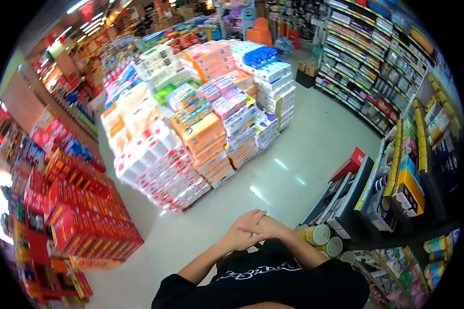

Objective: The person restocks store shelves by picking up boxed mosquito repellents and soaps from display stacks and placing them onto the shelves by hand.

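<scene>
My left hand and my right hand meet in front of my body, at the lower middle of the view. They touch and overlap, with the fingers crossing loosely. The left fingers stretch toward the right hand, and the right fingers reach across the left hand. No object shows in either hand. Below them is the black shirt with white lettering. Beyond the hands stands a large stack of wrapped paper packs in white, orange and purple.
Red boxes are piled at the left. Dark shelves with packaged goods and round tins stand close at the right. Tall stocked shelves line the back right. Pale glossy floor runs between the displays.
</scene>
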### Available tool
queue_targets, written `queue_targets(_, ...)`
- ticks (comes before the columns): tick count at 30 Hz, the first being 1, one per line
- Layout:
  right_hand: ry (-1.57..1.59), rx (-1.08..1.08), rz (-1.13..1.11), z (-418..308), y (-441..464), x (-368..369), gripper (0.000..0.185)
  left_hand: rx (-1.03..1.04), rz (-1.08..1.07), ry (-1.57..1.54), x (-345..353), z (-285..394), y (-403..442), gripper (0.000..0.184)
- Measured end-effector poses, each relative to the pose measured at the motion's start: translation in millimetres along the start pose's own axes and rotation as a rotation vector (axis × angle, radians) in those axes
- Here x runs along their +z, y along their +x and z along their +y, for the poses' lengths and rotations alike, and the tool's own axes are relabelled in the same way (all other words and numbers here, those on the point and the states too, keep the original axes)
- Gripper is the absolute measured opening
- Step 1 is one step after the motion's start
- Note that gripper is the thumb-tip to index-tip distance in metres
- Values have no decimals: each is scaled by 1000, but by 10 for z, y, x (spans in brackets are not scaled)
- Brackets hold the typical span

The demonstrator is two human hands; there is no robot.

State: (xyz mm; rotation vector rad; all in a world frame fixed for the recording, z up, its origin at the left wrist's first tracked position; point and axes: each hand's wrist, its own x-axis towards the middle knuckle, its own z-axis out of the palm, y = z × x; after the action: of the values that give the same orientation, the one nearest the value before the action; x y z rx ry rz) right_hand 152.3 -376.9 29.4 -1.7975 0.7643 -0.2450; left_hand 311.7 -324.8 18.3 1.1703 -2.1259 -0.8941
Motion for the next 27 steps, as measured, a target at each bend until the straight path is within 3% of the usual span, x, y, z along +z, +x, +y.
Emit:
queue_targets(4,235,104,140,363,338,-553,58,40,-259,45,-272,-323,935,78)
queue_targets(9,45,33,229,1140,812,-1375,56,-36,-384,62,-256,-676,2066,81)
queue_targets(11,-133,18,218,1362,974,-1761,56,-35,-349,41,-175,-902,2484,85)
queue_targets(12,18,101,257,1392,1081,-1989,56,-32,-331,35,-193,-955,2732,86)
queue_targets(15,20,244,306,1408,1306,-2703,56,-59,-313,45,-345,-1055,3426,92)
queue_targets(18,-21,168,422,1590,1646,-3304,61,-111,-306,35,-445,-1262,4101,98)
queue_targets(21,-163,183,332,1697,1994,-3938,53,-238,-266,-5,-593,-1420,4644,99)
queue_targets(25,-43,25,452,1806,2425,-4540,54,-192,-179,-121,-603,-1830,5257,105)
queue_targets(27,-17,46,436,1858,2640,-4891,50,-206,-136,-152,-599,-2055,5593,105)
